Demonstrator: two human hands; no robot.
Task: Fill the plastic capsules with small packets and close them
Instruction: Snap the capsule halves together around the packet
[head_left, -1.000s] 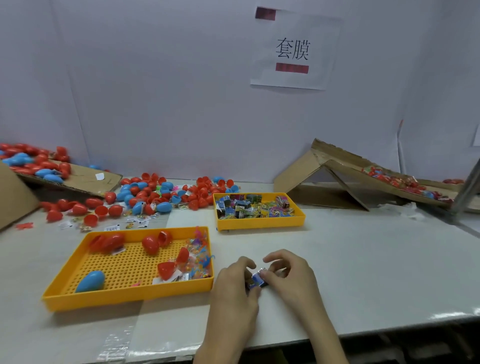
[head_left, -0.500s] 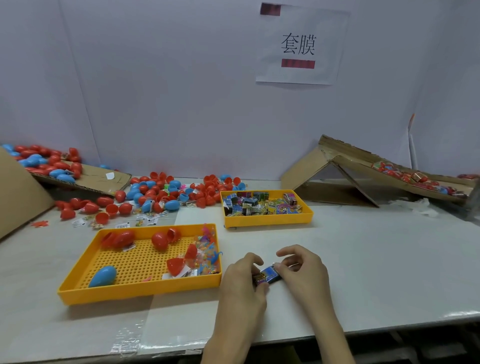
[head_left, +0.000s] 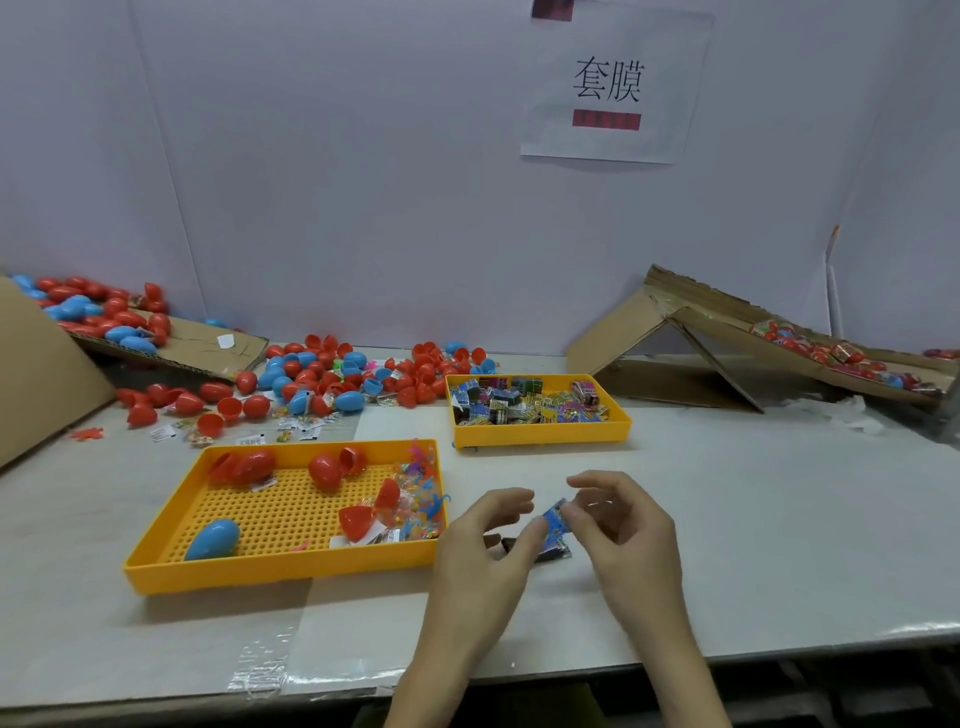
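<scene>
Now both hands (head_left: 561, 540) pinch blue packet (head_left: 556, 522) above table (head_left: 779, 545).

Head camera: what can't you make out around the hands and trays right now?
Small blue printed packet, head view: pinched between left hand and right hand; print blurred, edges covered by fingers.
Dark object beneath it, head view: mostly hidden by the left hand; unidentifiable.
Packets in the small yellow plastic tray: labels too small to read.
Brown cardboard ramp: cut off by the right edge.
</scene>
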